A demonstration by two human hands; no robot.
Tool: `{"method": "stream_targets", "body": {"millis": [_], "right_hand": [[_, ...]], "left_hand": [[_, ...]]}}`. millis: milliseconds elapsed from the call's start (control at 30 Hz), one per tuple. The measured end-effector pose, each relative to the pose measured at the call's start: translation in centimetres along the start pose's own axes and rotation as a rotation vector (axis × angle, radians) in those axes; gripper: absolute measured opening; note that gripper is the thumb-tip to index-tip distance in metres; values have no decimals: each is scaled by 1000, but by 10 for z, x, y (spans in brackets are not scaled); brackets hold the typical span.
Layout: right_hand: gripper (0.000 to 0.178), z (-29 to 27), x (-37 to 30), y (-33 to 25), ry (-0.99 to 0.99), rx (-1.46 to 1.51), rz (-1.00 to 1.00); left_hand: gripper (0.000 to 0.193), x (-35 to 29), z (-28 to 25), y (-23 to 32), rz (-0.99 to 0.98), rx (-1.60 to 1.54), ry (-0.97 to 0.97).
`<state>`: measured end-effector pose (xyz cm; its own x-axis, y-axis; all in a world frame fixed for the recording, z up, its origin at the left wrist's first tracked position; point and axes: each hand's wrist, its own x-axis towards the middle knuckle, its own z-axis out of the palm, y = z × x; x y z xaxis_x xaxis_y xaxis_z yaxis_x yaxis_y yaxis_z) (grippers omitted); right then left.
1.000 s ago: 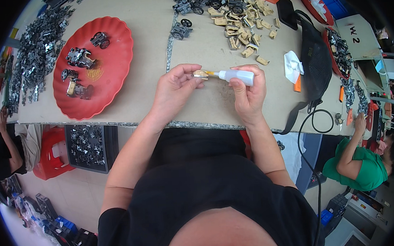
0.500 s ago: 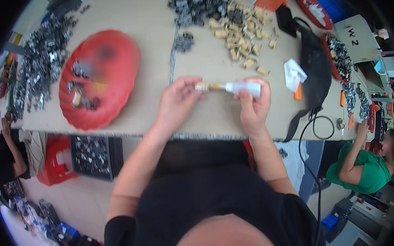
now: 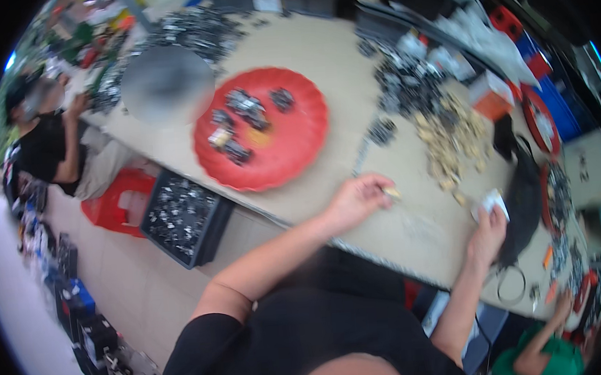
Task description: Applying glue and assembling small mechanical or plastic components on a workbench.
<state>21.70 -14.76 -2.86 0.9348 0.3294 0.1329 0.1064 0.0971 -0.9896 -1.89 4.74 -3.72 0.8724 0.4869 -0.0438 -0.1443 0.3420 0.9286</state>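
My left hand (image 3: 358, 199) rests on the beige table (image 3: 318, 47) with its fingers pinched on a small tan part (image 3: 392, 193). My right hand (image 3: 486, 232) sits farther right, closed around a small white tube (image 3: 491, 203). The two hands are apart. A pile of tan parts (image 3: 451, 142) lies just beyond them, and a round red tray (image 3: 263, 129) holding a few dark metal parts stands to the left of my left hand. The picture is blurred.
Heaps of dark metal parts (image 3: 404, 76) cover the far side of the table. A black crate of parts (image 3: 180, 217) and a red stool (image 3: 117, 204) stand on the floor. A person in black (image 3: 47, 146) sits at left, a person in green (image 3: 539, 362) at lower right.
The view has swung to the left. My hands, which held the tube and part together, have drawn apart, the right one moving away to the right with the tube.
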Motion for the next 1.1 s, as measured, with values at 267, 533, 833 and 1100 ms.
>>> {"method": "stream_targets", "body": {"millis": [267, 533, 833, 1100], "right_hand": [[30, 11, -2, 4, -33, 70, 2], [31, 0, -12, 2, 87, -198, -274], [39, 65, -80, -30, -798, 702, 603], [41, 67, -74, -15, -813, 831, 586]], "left_hand": [[24, -4, 7, 10, -14, -68, 64], [24, -3, 19, 15, -57, -58, 42], [24, 10, 41, 24, 6, 85, -123], [30, 26, 37, 38, 212, 532, -117]]}}
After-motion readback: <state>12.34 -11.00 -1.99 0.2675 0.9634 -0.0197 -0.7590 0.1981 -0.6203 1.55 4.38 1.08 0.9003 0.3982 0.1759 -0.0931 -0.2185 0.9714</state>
